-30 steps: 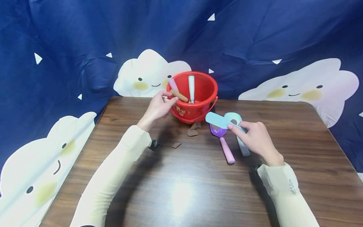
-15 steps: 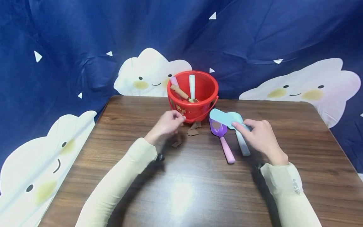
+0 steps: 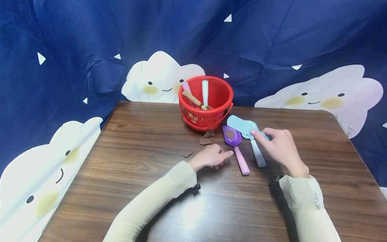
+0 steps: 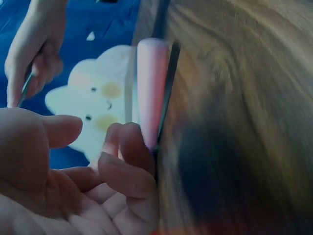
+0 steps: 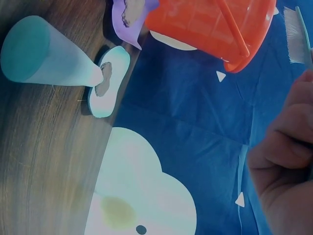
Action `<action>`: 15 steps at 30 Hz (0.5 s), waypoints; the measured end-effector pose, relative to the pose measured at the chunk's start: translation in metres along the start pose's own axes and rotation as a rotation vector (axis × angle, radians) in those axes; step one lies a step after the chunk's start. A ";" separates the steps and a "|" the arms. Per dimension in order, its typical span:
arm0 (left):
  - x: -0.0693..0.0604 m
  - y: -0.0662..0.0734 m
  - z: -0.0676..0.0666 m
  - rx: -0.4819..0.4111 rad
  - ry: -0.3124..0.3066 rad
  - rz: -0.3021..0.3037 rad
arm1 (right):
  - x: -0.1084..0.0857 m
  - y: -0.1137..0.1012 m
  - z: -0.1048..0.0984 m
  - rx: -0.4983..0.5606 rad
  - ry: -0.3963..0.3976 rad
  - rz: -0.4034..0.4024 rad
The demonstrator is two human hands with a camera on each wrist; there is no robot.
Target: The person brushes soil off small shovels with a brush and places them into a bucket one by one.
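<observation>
My right hand (image 3: 281, 146) pinches a light blue brush (image 3: 236, 123) by its handle; its pale bristles (image 5: 295, 36) show in the right wrist view. The brush is above a light blue toy shovel (image 3: 258, 154), partly covering it in the head view. Beside that lies a purple toy shovel (image 3: 237, 141) with a pink handle. Both shovels have a brown piece on the blade. My left hand (image 3: 210, 156) is just left of the pink handle (image 4: 152, 88), with loosely bent fingers and nothing in its grasp. Whether it touches the handle I cannot tell.
A red bucket (image 3: 198, 119) stands near the table's back edge. Inside it are a brown-handled tool (image 3: 191, 97), a pale blue handle (image 3: 205, 92) and a pink handle (image 3: 185, 86). Brown flat pieces (image 3: 205, 141) lie in front, another (image 3: 188, 154) further left.
My left hand has left the brown-handled tool in the bucket and come down and right to the pink handle. The brush in my right hand has shifted slightly right.
</observation>
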State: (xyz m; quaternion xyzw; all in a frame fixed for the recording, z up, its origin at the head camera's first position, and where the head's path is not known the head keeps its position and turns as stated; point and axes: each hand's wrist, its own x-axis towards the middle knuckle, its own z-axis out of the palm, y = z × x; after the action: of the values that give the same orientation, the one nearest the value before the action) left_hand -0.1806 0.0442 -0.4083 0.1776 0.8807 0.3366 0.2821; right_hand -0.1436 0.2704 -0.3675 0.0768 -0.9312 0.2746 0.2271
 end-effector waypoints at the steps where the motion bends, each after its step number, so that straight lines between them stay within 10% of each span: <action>1: 0.002 0.004 0.005 0.031 -0.004 0.012 | -0.001 0.001 -0.001 -0.001 0.000 0.002; 15: 0.016 0.038 0.041 0.223 0.032 -0.019 | -0.004 0.004 -0.001 -0.002 0.015 -0.005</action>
State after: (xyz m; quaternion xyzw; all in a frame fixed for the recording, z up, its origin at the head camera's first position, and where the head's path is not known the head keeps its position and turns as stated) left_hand -0.1633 0.0995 -0.4132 0.1940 0.9187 0.2367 0.2497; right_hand -0.1411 0.2740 -0.3704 0.0769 -0.9295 0.2737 0.2348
